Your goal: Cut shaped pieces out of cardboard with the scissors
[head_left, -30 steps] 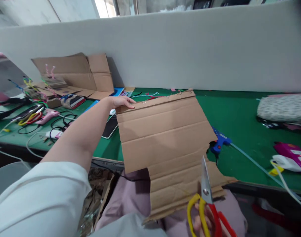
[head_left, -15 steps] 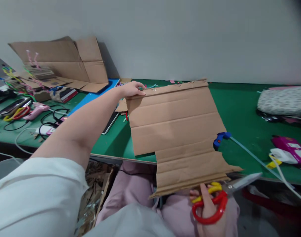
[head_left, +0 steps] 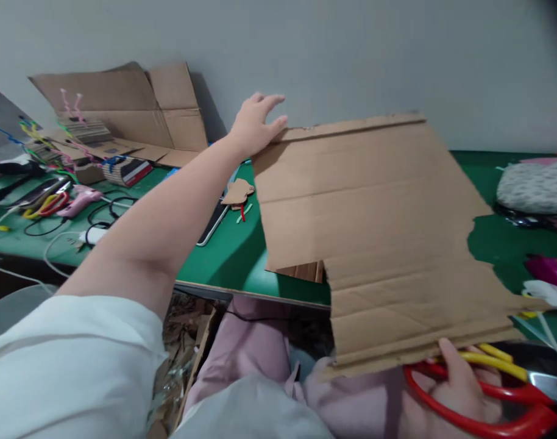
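Note:
A large brown cardboard sheet (head_left: pixel 370 207), creased and with a ragged, cut-out right side, is raised at a tilt over the front of the green table. At its lower edge my right hand (head_left: pixel 464 387) pinches the cardboard under the thumb. That same hand also carries scissors (head_left: pixel 534 421) with red and yellow handles, their blades pointing right and partly out of view. My left hand (head_left: pixel 258 125) is at the sheet's upper left corner, fingers spread; whether the thumb touches the edge I cannot tell.
Left of the sheet lie a small cardboard cutout (head_left: pixel 237 194) and a dark tablet-like thing (head_left: pixel 213 225). Farther left are a folded cardboard box (head_left: pixel 118 97), a pink glue gun (head_left: pixel 81 200) and cables. A purple device (head_left: pixel 550 274) and a patterned pouch (head_left: pixel 525 189) sit right.
The cardboard sheet has risen and shifted right, uncovering the small cutout. My left hand has lifted and spread its fingers; my right hand has moved right with the scissors.

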The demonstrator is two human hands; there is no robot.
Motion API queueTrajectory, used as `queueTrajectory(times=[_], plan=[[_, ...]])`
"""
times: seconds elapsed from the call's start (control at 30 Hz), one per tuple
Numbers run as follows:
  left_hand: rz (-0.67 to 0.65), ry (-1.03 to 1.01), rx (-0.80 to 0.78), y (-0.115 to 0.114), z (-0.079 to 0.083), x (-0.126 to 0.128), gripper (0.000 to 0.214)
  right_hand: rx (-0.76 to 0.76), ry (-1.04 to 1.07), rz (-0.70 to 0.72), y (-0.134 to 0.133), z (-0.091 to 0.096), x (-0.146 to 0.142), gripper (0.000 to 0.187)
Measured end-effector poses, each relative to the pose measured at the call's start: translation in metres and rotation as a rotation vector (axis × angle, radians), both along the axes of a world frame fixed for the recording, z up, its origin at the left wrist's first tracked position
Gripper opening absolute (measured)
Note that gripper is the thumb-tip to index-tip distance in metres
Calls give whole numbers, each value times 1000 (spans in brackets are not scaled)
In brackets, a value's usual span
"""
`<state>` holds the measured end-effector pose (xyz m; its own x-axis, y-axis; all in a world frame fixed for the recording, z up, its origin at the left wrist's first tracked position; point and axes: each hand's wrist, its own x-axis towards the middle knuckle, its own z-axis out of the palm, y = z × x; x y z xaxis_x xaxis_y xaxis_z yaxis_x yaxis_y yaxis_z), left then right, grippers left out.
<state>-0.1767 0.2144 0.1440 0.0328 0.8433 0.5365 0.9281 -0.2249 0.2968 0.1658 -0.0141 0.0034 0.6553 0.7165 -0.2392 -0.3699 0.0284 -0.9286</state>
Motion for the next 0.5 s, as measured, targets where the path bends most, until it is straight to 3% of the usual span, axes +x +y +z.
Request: queueTrajectory(times=[0.07,0.17,0.27,0.3,0.4,0.5], plan=[[26,-49,154,-23,-8,13,39,16,8,-23,4,6,3,23],[-2,-67,116,-84,-46,29,24,-61,77,-92,8,2,7,22],[8,-106,-335,-143,-103,39,24,-76,129,-118,10,-8,8,27],[-19,-92,-405,-156,-120,42,25,-77,139,-122,11,-12,7,30],[-149,-22,-519,-173,-152,51,36,-99,173,-142,11,-17,3,36],[-183,94,-588,-177,-153,54,54,-109,189,-121,8,-16,-1,38]])
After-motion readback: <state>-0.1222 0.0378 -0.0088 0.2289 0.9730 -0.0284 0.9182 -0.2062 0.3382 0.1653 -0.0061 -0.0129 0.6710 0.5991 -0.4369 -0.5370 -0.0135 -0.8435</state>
